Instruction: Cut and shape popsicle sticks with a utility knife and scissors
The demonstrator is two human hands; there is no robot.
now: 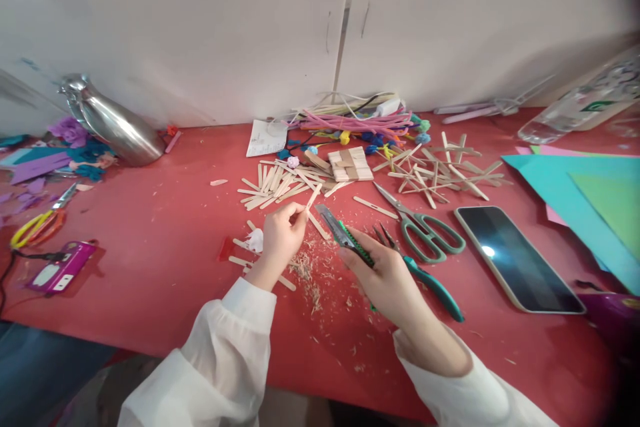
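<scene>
A: Item one, the left hand?
B: Left hand, centre of the frame. Thumb and fingertips are pinching one wooden stick, which is standing out toward the upper right.
A: Item two, the right hand?
B: Right hand, right of centre. Fingers are wrapping around a green-and-black cutter; its blade is pointing to the upper left, toward the stick. Whether blade and stick are touching, I cannot tell.
A: Lying about them?
B: Wood shavings, lower centre, are lying scattered on the red table. Loose sticks, upper centre, are lying beside a stacked bundle. Scissors and pliers, right of centre, are lying near the right hand; a phone is lying farther right.
A: Hazards?
B: One, a cut: the left fingertips are sitting near the blade, so a slip or too hard a push could be sending the edge into them. Two, a split: thin wood could be cracking along its grain under too deep a bite. Three, a knock: a wide swing of the right hand could be shifting the pliers.
</scene>
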